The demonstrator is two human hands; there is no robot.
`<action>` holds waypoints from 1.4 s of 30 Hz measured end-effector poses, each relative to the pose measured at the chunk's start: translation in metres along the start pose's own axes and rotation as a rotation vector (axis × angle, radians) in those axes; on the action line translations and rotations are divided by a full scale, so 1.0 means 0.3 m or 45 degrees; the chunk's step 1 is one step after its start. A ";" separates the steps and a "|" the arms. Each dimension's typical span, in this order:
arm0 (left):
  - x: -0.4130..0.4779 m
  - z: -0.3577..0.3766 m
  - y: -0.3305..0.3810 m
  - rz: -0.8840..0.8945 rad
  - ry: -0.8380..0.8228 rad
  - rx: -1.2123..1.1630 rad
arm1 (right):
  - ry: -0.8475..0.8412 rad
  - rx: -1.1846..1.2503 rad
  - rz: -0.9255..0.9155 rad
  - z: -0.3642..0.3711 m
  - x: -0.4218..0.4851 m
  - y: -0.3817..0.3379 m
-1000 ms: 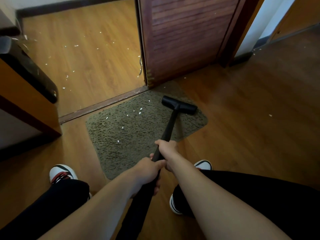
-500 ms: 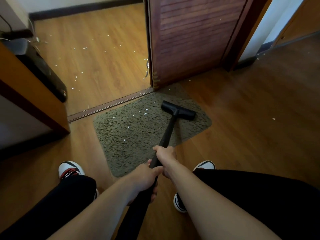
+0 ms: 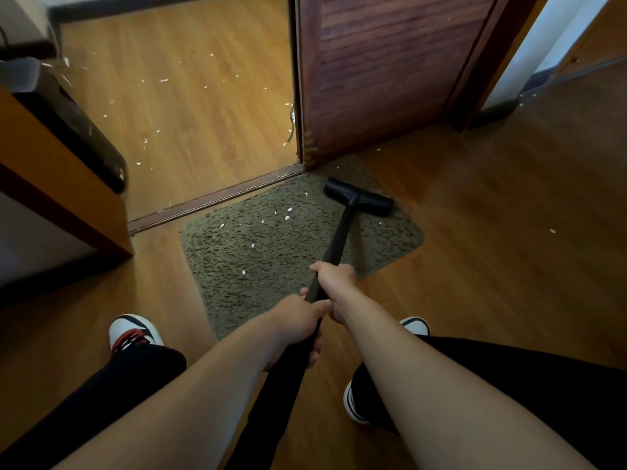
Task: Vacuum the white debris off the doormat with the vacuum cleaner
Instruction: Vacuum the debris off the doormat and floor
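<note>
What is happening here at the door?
A person grips the vacuum wand with both hands, the right hand ahead of the left hand. The nozzle sits on the doormat's far right part, near the door. Some white scraps lie left of the nozzle, not yet vacuumed.

Doormat [image 3: 237, 300] lies before the threshold [image 3: 217, 198]; vacuum head [image 3: 358, 197] on its far right corner, just before the door [image 3: 390, 79]; debris [image 3: 252, 245] on the mat left of the head; cabinet [image 3: 61, 205] far left; right hand [image 3: 336, 278] ahead of left hand [image 3: 298, 320] on the wand [image 3: 341, 232].
</note>
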State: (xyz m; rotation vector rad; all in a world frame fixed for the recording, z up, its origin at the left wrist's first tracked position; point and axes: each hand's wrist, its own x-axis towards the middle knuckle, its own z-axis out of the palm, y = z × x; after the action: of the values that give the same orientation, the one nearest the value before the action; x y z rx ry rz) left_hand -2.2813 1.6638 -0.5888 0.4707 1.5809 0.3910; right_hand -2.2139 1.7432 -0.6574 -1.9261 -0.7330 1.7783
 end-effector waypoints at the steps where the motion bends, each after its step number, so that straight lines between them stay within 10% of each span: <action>1: -0.004 0.002 -0.004 0.004 0.005 0.000 | 0.000 -0.008 0.002 0.000 -0.002 0.004; 42: -0.154 0.118 -0.178 0.048 -0.070 0.101 | 0.038 0.062 0.058 -0.124 -0.133 0.231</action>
State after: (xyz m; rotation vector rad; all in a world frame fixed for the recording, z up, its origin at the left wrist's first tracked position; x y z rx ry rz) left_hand -2.2476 1.5929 -0.5793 0.5686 1.5398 0.3418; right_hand -2.1718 1.6662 -0.6663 -1.9478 -0.6347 1.7737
